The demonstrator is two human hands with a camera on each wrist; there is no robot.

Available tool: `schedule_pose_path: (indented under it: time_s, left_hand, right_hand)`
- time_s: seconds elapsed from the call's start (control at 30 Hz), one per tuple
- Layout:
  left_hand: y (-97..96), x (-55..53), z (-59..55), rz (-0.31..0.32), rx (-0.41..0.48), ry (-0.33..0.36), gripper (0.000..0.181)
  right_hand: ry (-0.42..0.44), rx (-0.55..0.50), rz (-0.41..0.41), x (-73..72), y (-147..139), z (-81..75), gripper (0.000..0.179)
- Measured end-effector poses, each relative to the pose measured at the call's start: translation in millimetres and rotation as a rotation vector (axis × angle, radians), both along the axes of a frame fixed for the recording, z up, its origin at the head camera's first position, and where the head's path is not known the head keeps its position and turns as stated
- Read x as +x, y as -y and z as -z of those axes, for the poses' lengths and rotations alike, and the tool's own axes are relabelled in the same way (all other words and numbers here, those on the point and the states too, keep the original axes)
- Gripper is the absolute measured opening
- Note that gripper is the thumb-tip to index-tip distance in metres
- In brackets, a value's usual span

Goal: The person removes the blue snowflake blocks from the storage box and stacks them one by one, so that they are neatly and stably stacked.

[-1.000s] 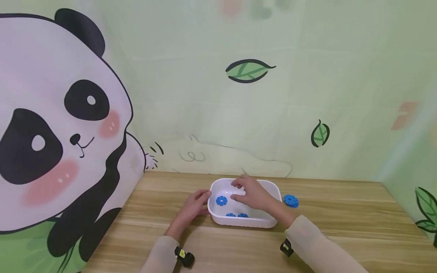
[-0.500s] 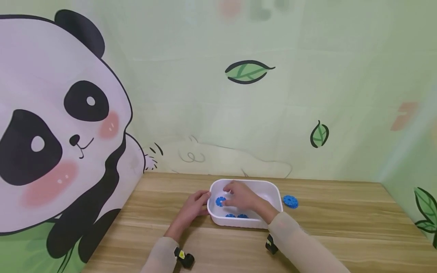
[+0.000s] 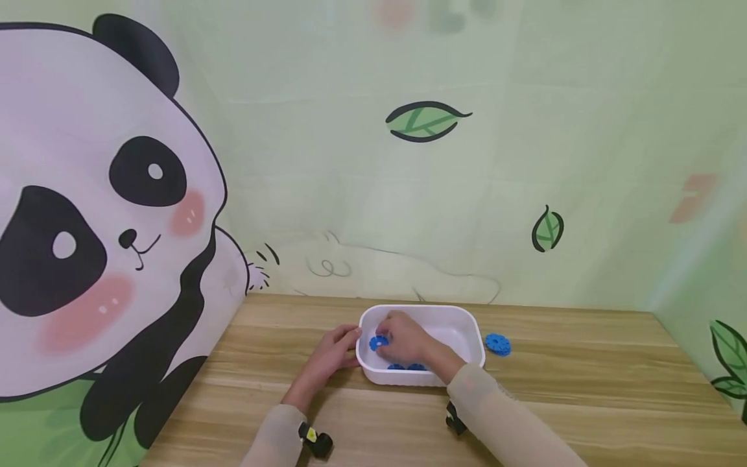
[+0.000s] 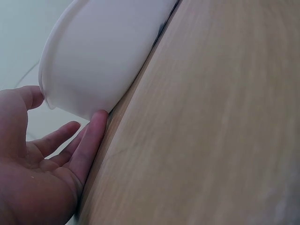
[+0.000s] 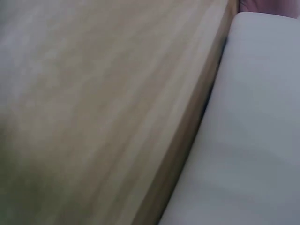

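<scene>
A white plastic basin (image 3: 408, 377) stands on the wooden table. My right hand (image 3: 408, 340) reaches inside, with thumb and fingers curled at the edges of a blue interlocking disc (image 3: 379, 342), a flat notched piece with a small central hole. Two more blue discs (image 3: 416, 368) show partly behind the front rim. At the basin's left end is my left hand (image 3: 329, 353); in the left wrist view, its thumb touches the rim and a fairly straight finger (image 4: 91, 140) rests against the lower wall. The right wrist view shows only the basin's outer wall (image 5: 248, 117) and the table.
Several stacked blue discs (image 3: 498, 344) lie on the table (image 3: 583, 370), just right of the basin. Behind the table's back edge hangs a pale green backdrop (image 3: 327, 162) with leaves and a large panda (image 3: 117, 194). Each wrist wears a small black camera (image 3: 316, 441).
My right hand has moved left and down inside the basin, from above its middle to the blue disc, and its fingers have drawn together there. The left hand stays in place.
</scene>
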State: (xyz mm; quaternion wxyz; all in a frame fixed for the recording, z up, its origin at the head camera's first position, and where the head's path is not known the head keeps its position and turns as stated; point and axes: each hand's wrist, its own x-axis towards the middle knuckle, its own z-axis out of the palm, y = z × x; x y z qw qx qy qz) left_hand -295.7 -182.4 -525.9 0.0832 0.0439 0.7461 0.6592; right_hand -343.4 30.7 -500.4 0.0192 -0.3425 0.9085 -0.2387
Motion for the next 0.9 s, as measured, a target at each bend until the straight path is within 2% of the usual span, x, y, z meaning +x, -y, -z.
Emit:
schedule_pose_path:
  time_s: [0.2, 0.53, 0.9]
  left_hand:
    - [-1.3, -0.1, 1.7, -0.007, 0.001, 0.002, 0.060]
    - [-1.4, -0.8, 1.4, -0.008, 0.002, -0.006, 0.060]
    - [-2.6, -1.1, 0.3, -0.012, -0.004, -0.008, 0.057]
  right_hand:
    - [0.020, 0.005, 0.020, 2.3, -0.5, 2.6, 0.027]
    - [0.081, -0.055, 0.046, 3.3, -0.2, 3.4, 0.032]
    - [0.082, -0.069, 0.027, 1.8, -1.8, 5.6, 0.034]
